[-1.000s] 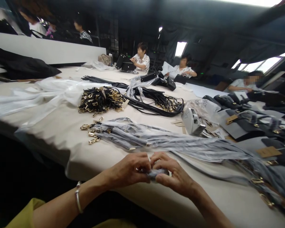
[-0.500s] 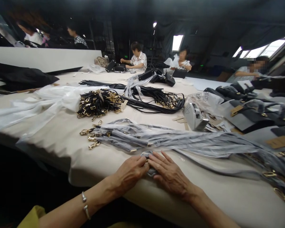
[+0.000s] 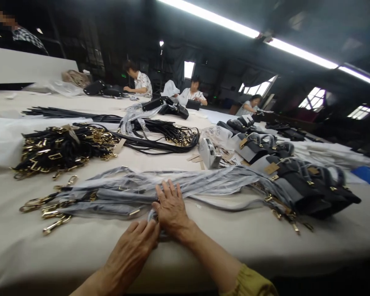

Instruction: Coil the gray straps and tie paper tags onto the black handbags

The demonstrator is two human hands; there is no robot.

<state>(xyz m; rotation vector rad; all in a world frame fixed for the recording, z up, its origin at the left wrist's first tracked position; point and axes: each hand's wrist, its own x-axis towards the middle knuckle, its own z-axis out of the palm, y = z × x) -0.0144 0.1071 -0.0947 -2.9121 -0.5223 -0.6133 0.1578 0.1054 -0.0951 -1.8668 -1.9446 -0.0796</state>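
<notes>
A small part of a grey plastic-wrapped strap (image 3: 152,214) shows between my hands at the table's near edge; most of it is hidden beneath them. My left hand (image 3: 135,243) has its fingers curled and pressed together on that strap. Spread flat with fingers stretched forward, my right hand (image 3: 173,209) covers the strap's other side. Just beyond lies a row of wrapped grey straps (image 3: 216,181), with gold snap hooks (image 3: 54,213) at their left end. The right fingertips overlap this row.
Behind lie a bundle of black straps with gold clasps (image 3: 64,146) and long black straps (image 3: 154,144). A tape dispenser (image 3: 209,153) stands near paper tags. Black and grey handbags (image 3: 302,185) fill the right side. Several people sit at the table's far side.
The view has swung right, so the table things appear further left. My right hand has shifted forward over the strap row; my left hand stays at the small strap.
</notes>
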